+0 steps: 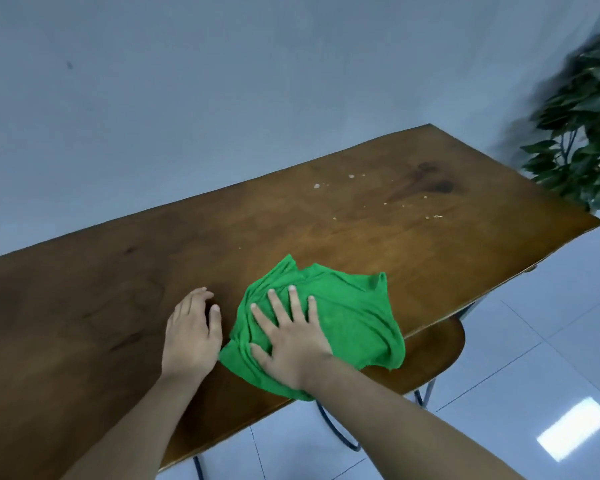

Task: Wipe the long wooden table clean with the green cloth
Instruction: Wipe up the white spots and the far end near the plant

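The wooden worktop (94, 289) runs from the lower left up toward the far right, with a plain grey-blue wall behind it. Its left stretch is bare, dark wood with faint grain marks.

Just left of the cloth, the left hand (191, 337) rests on the worktop, palm down, fingers loosely curved and close together, the thumb nearest the cloth; it grips nothing and sits close to the cloth's left edge without clearly touching it.

The cloth (357, 313), bright green and crumpled into loose folds, lies on the worktop at its near edge, and its lower right corner hangs a little past that edge. The right hand (288, 344) lies flat on the left part of the cloth, fingers spread wide and pointing away from the person, palm pressing the fabric down rather than gripping it.

Beyond the cloth and to its right, pale crumbs (352, 175) are scattered over the far part of the worktop, beside a dark stain (426, 183) in the wood.

Below the cloth's right side, a wooden chair seat (433, 344) on dark metal legs shows under the worktop edge, above a pale tiled floor (534, 375). Far right of the cloth, past the worktop's end, stands a blurred leafy plant (589, 126).
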